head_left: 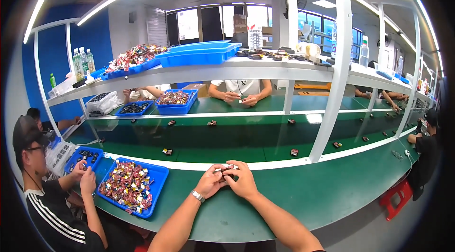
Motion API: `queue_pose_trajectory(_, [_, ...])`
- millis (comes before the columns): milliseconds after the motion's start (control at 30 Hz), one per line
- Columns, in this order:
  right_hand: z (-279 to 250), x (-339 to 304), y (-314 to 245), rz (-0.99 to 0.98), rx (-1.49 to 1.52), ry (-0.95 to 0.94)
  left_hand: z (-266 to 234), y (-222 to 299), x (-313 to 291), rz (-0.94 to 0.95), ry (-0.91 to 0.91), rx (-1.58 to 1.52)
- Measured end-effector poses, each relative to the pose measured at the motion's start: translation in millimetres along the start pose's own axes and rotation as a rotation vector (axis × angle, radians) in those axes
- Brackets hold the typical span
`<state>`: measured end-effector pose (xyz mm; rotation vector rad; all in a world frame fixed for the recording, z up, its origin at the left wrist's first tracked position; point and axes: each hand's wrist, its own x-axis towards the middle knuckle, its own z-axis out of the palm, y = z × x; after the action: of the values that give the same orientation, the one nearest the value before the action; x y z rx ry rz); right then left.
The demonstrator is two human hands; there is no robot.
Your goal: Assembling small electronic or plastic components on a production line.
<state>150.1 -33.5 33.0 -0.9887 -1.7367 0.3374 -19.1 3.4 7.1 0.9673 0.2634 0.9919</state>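
Note:
Both my hands meet over the green worktop, close to its far edge. My left hand [212,182], with a metal watch on its wrist, curls its fingers around a small dark reddish part [229,173]. On the other side, my right hand [241,181] closes its thumb and fingers on the same part. My fingers cover most of it, so its exact kind cannot be made out. Left of my hands, a blue tray [160,176] holds a heap of small red, yellow and white parts [127,184].
A green conveyor belt [237,139] carries scattered small parts beyond the worktop [303,188]. White posts [327,110] support a shelf [199,73] with blue trays and bottles. A co-worker [57,195] sits at left, others across and at right. A red stool [397,199] stands right.

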Motion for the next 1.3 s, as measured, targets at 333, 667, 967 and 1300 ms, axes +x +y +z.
queue_pose_trajectory(333, [2,0,4,-0.060,-0.026,0.007,1,0,0,0.038,0.039,0.061])
queue_pose_trajectory(667, [1,4,1,-0.185,-0.195,0.153,1,-3,2,-0.015,0.131,-0.005])
queue_pose_trajectory(967, [4,2,-10,-0.162,-0.345,0.066,-3,-5,1,-0.019,0.160,0.036])
queue_pose_trajectory(1300, [6,3,-3,-0.253,-0.401,0.068,-4,-6,1,-0.026,0.153,0.051])
